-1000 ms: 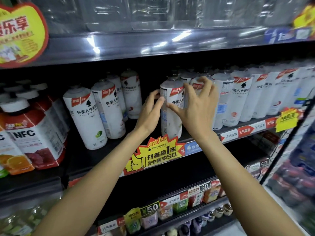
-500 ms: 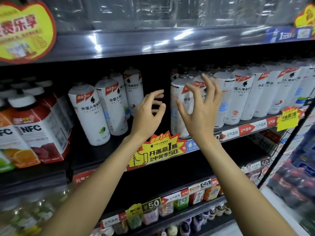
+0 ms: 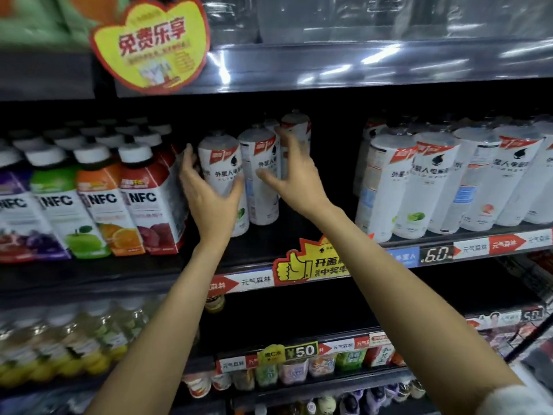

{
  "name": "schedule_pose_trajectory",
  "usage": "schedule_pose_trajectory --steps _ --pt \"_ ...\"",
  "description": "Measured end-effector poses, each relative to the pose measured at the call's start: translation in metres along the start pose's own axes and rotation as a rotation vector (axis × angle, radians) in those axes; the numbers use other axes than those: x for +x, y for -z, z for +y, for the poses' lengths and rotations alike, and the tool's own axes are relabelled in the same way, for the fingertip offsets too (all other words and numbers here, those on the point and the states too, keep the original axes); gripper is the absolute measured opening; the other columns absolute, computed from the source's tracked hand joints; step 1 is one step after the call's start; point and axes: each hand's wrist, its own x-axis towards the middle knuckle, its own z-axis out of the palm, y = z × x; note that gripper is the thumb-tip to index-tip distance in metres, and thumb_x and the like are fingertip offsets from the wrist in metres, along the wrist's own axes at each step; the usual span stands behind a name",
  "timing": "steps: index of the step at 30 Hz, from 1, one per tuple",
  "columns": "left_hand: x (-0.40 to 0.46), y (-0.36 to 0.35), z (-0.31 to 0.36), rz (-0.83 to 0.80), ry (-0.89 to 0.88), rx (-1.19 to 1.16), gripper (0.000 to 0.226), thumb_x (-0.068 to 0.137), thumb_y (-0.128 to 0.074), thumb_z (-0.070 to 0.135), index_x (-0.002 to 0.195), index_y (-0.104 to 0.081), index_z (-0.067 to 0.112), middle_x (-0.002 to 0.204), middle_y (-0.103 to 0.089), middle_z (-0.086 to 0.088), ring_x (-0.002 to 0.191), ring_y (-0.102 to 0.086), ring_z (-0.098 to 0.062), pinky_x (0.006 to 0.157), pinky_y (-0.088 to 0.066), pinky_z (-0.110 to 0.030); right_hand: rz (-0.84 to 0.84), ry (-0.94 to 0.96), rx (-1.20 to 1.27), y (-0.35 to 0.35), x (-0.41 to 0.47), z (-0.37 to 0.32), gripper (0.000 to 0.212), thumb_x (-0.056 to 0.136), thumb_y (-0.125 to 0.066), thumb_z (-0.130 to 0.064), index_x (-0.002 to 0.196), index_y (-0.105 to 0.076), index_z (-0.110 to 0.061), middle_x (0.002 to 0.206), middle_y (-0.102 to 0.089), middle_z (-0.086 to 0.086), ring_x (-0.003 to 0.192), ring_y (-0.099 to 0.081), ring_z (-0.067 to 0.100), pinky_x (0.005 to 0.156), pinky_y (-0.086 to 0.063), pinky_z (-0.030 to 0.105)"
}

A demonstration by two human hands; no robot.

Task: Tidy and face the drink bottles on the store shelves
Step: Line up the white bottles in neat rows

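Three white drink bottles stand in a short row going back on the middle shelf [image 3: 478, 250]. My left hand [image 3: 209, 193] grips the front white bottle [image 3: 220, 163], fingers round its left side and thumb across its right front. My right hand [image 3: 294, 175] is spread over the second white bottle [image 3: 257, 157], with straight fingers reaching up past its right side toward the rear white bottle [image 3: 296, 124] and the thumb lying on the label. A larger group of the same white bottles [image 3: 431, 181] fills the shelf to the right, across a dark gap.
NFC juice bottles [image 3: 143, 202] stand tight against the left of the front white bottle. A yellow thumbs-up promo tag [image 3: 311, 265] sticks out from the shelf edge under my arms. A yellow sign [image 3: 152, 46] hangs from the shelf above. Small drinks [image 3: 293, 369] fill the lower shelves.
Both hands left the bottle in the right-hand group and moved left to the short row of white bottles. The left hand has closed on the front one. The view swung left.
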Motion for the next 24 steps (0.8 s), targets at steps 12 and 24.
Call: schedule_pose_trajectory --steps 12,24 --pt "0.005 0.002 -0.018 -0.141 0.088 -0.053 0.09 0.075 -0.078 0.032 0.146 -0.024 0.016 0.147 -0.039 -0.008 0.135 -0.04 -0.02 0.109 -0.038 -0.042 0.003 -0.129 0.22 -0.022 0.024 0.006 0.082 0.074 -0.079 -0.034 0.14 -0.032 -0.02 0.128 -0.059 0.002 0.115 -0.057 0.018 0.095 -0.05 0.039" --pt "0.007 -0.019 -0.002 -0.491 0.288 -0.219 0.054 0.076 -0.079 0.025 0.123 -0.052 0.019 0.107 -0.061 0.012 0.089 -0.056 0.015 0.07 -0.045 -0.003 0.112 -0.166 -0.131 0.019 0.001 0.015 0.084 0.084 -0.07 -0.038 0.15 -0.021 -0.019 0.14 -0.043 0.015 0.12 -0.052 0.032 0.091 -0.045 0.042"
